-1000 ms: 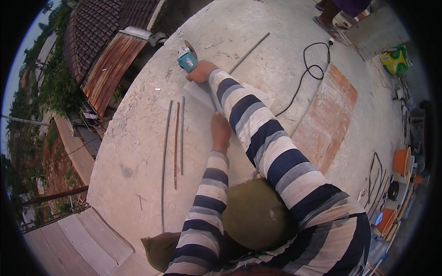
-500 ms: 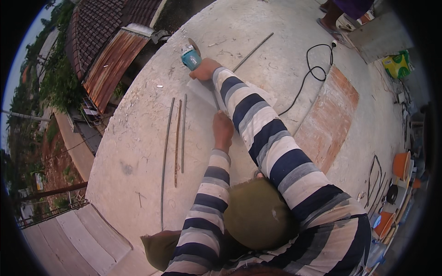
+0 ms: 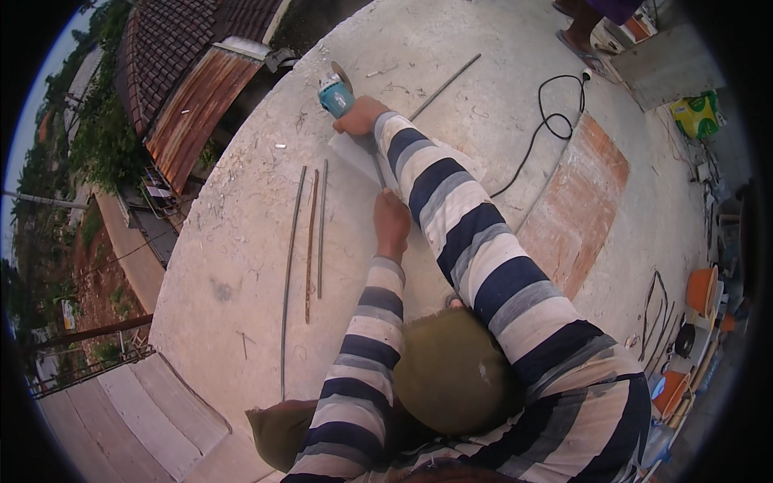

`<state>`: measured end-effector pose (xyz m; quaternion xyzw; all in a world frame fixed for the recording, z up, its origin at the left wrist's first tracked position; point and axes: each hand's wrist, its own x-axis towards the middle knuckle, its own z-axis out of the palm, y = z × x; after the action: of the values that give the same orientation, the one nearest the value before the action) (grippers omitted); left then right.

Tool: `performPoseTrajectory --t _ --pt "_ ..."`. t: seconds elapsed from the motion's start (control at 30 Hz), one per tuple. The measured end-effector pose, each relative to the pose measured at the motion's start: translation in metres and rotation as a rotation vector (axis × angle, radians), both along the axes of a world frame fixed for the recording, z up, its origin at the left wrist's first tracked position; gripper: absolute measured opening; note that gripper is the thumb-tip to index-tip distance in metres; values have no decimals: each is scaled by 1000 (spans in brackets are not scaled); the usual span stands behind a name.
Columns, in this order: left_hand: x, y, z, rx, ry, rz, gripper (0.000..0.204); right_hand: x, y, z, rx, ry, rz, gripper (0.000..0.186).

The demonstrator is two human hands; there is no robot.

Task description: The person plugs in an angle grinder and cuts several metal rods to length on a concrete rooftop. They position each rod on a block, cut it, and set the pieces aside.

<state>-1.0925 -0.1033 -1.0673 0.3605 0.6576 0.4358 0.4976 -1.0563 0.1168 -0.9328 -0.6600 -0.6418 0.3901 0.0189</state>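
Observation:
My right hand [image 3: 362, 115] is closed around the teal body of an angle grinder [image 3: 336, 98], whose disc stands at its far end. Nearer to me, my left hand [image 3: 391, 221] is wrapped around a thin grey metal rod [image 3: 378, 171]. The rod runs forward under my right forearm and wrist, above a pale block or sheet [image 3: 348, 153] on the floor. Whether the disc touches the rod is hidden from view. To the left of my left hand lie a long grey rod [image 3: 293, 274], a rusty rod [image 3: 311, 249] and a shorter grey rod [image 3: 322, 225].
Another grey rod [image 3: 447, 86] lies ahead on the concrete floor [image 3: 217, 241]. A black cable [image 3: 541, 121] loops on the right beside a reddish board [image 3: 586, 205]. Another person's foot [image 3: 576, 47] is at the far right. Orange buckets [image 3: 702, 290] and tools line the right side; rooftops lie beyond the left edge.
Both hands keep their grips, and the grinder stays almost where it was. The whole picture has shifted very slightly.

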Motion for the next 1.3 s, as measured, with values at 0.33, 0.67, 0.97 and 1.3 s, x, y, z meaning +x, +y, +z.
performPoseTrajectory --t 0.33,0.67,0.97,1.3 --pt "3 0 5 -19 -17 0 52 2 1 -1 3 -22 1 72" --pt "3 0 10 -42 -21 15 54 0 1 -1 10 -26 15 72" --pt "6 -2 27 -39 55 14 52 3 4 -5 13 -24 27 72" --pt "4 -2 29 -41 58 2 51 2 2 -1 2 -28 22 71"
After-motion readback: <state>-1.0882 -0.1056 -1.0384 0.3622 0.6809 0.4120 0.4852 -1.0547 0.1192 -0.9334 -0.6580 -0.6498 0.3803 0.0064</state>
